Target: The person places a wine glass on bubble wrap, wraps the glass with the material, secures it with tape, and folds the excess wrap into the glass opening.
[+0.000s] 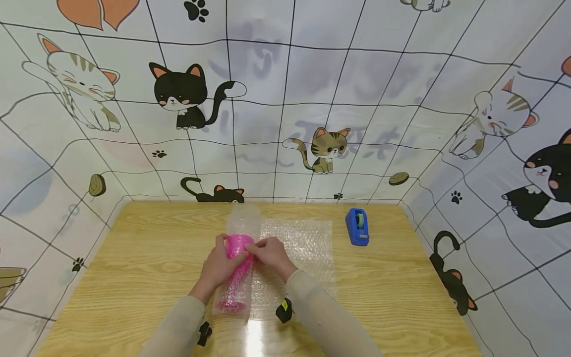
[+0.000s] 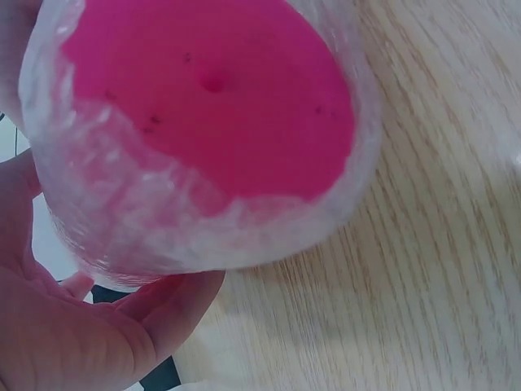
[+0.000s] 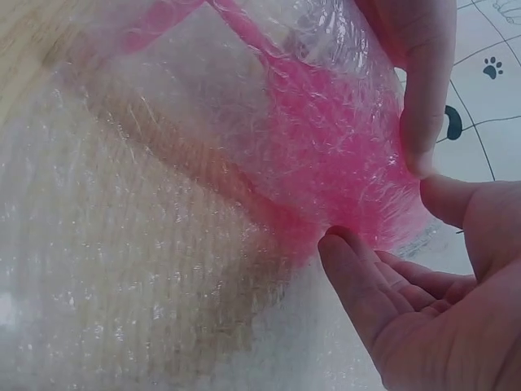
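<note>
A pink object [image 1: 239,270], wide at both ends, lies rolled in bubble wrap [image 1: 296,248] on the table. Its flat pink end [image 2: 220,98] with a small central bump fills much of the left wrist view, ringed by wrap. My left hand [image 1: 219,264] grips the bundle from the left near its far end, thumb across the top. Thumb and fingers of my right hand [image 1: 271,252] pinch the wrap at the bundle's right side, thumb close to the left thumb. Flat wrap extends right from the bundle, and a loose flap stands out past its far end.
A blue tape dispenser [image 1: 358,228] stands at the back right of the wooden table [image 1: 392,292]. Cat-printed fabric walls [image 1: 267,119] rise at the back and both sides. Small black devices [image 1: 284,311] sit at both wrists.
</note>
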Demonstrator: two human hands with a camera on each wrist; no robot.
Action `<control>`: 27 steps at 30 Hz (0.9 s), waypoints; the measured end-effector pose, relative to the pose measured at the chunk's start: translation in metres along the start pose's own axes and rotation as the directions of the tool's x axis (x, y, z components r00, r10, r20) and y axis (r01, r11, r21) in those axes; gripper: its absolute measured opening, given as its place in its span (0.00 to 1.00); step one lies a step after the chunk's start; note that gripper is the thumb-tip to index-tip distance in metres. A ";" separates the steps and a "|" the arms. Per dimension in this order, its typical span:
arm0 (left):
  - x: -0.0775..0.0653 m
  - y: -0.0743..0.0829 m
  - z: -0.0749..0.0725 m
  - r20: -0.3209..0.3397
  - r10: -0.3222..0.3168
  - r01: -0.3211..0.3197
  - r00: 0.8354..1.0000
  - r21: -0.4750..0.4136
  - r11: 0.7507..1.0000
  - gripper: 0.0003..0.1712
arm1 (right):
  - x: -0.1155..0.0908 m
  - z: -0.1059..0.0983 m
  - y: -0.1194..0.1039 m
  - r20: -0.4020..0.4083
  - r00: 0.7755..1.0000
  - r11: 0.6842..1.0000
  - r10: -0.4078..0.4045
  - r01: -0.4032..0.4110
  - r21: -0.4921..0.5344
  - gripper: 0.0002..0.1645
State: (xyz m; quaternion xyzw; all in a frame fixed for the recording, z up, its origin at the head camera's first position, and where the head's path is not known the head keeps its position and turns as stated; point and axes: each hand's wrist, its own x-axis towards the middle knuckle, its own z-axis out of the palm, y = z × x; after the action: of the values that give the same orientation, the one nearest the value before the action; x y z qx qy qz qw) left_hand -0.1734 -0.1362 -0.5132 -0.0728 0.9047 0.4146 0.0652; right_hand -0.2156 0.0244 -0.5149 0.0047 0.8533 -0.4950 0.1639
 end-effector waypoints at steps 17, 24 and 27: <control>-0.002 0.000 -0.002 -0.005 0.078 -0.078 0.997 0.009 0.997 0.33 | 0.002 0.001 0.002 0.045 0.996 0.994 0.071 -0.074 0.079 0.25; 0.001 -0.002 -0.006 0.023 0.073 -0.073 0.997 -0.009 0.997 0.35 | 0.003 0.001 0.006 0.084 0.994 0.990 0.072 -0.081 0.113 0.26; 0.002 -0.002 -0.006 0.019 0.060 -0.060 0.998 -0.003 0.998 0.38 | 0.004 0.001 0.006 0.108 0.991 0.984 0.078 -0.095 0.153 0.25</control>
State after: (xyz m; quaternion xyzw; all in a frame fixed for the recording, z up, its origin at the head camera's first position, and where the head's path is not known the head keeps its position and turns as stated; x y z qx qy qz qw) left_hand -0.1756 -0.1427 -0.5112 -0.0418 0.9054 0.4181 0.0611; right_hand -0.2178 0.0261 -0.5212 0.0296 0.8009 -0.5531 0.2276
